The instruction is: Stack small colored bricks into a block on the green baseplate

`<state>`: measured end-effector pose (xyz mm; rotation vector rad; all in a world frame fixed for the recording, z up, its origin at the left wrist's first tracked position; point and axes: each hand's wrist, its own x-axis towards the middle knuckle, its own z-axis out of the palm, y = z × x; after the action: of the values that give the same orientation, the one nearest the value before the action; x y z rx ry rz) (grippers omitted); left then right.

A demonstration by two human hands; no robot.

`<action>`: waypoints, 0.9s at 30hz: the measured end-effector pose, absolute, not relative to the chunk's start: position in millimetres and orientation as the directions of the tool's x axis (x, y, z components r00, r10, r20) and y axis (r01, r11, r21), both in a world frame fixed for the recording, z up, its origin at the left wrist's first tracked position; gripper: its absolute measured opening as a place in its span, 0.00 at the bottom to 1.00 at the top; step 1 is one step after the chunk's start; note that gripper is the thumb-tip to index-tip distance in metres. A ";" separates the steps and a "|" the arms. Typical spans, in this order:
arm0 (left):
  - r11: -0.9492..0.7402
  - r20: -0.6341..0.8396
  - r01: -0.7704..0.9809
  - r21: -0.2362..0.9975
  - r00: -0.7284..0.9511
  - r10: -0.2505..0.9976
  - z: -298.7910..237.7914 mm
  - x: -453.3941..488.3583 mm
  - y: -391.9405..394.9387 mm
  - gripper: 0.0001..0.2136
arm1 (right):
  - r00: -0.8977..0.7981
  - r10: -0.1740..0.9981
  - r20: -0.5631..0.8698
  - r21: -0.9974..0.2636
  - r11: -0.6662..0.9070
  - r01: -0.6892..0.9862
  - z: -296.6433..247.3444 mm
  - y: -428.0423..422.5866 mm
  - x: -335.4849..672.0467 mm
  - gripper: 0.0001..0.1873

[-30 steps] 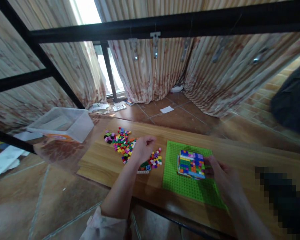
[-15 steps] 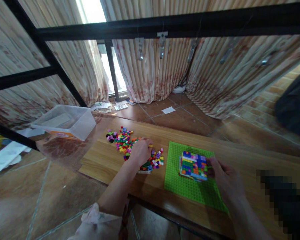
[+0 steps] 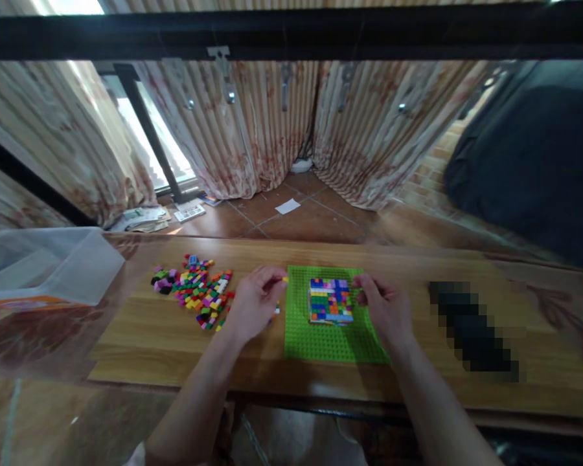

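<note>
A green baseplate (image 3: 330,340) lies on the wooden table (image 3: 175,336), with a many-coloured block of small bricks (image 3: 331,300) built on its far half. My right hand (image 3: 386,309) touches the block's right side with curled fingers. At the plate's left edge my left hand (image 3: 255,301) pinches a small yellow brick (image 3: 284,279) between its fingertips. A pile of loose coloured bricks (image 3: 194,291) lies on the table to the left of that hand.
A clear plastic tub (image 3: 48,268) stands at the table's left end. A blurred-out dark object (image 3: 473,333) lies on the table to the right. A black frame bar (image 3: 291,32) crosses overhead. Curtains, papers and tiled floor lie beyond the table.
The view has swung right and down. My left hand left the loose bricks and came to the plate's left edge with a yellow brick. My right hand stays at the block.
</note>
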<state>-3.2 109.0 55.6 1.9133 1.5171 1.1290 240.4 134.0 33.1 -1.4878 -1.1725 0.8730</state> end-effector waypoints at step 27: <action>-0.443 0.261 0.748 0.494 0.359 0.896 60.3 85.8 104.0 0.08 | 0.083 0.984 0.159 -0.924 0.119 0.363 37.5 126.6 237.9 0.16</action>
<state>85.8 104.0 60.3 2.3346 1.4588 0.7263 237.9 126.6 37.5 -1.4081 -1.4458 0.8251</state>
